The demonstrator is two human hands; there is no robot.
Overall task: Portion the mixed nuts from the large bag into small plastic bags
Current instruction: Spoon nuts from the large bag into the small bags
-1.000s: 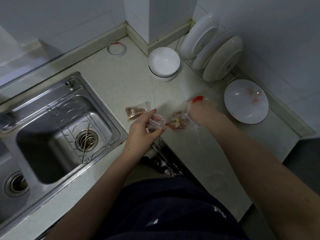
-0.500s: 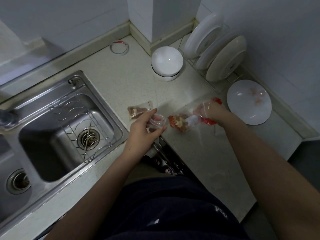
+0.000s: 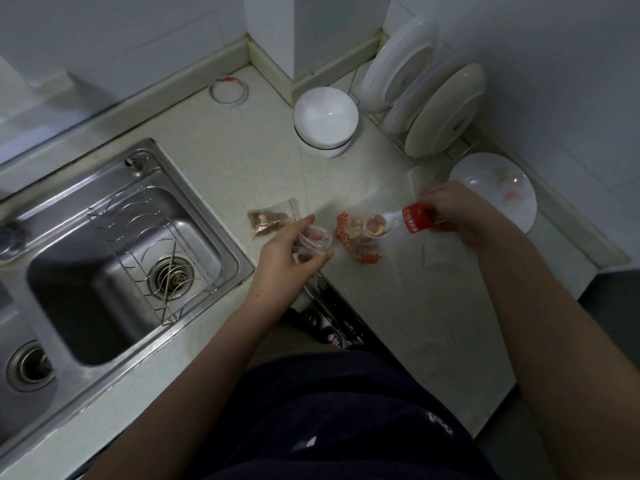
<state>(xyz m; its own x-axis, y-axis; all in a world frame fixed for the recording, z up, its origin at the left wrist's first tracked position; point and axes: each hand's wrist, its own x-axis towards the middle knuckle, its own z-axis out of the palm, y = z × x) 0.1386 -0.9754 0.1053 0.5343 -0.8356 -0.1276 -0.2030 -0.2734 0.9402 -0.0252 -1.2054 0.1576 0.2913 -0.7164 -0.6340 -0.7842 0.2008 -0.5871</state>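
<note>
My left hand (image 3: 287,247) holds a small clear plastic bag (image 3: 313,241) with its mouth pulled open, just above the counter's front edge. My right hand (image 3: 457,214) grips the red handle of a white spoon (image 3: 398,221) whose bowl carries a few nuts. The spoon hovers over the large clear bag (image 3: 356,240) with red trim, which lies on the counter with nuts inside. A filled small bag (image 3: 270,220) of nuts lies flat to the left, near the sink.
A steel sink (image 3: 114,258) with a wire rack takes up the left. At the back stand stacked white bowls (image 3: 325,123), a tape roll (image 3: 228,90) and a rack of white plates (image 3: 429,105). A white plate (image 3: 495,188) lies flat behind my right hand.
My right hand has drawn back to the right, lifting the spoon out of the large bag with nuts on it. My left hand still holds the small bag open in the same place.
</note>
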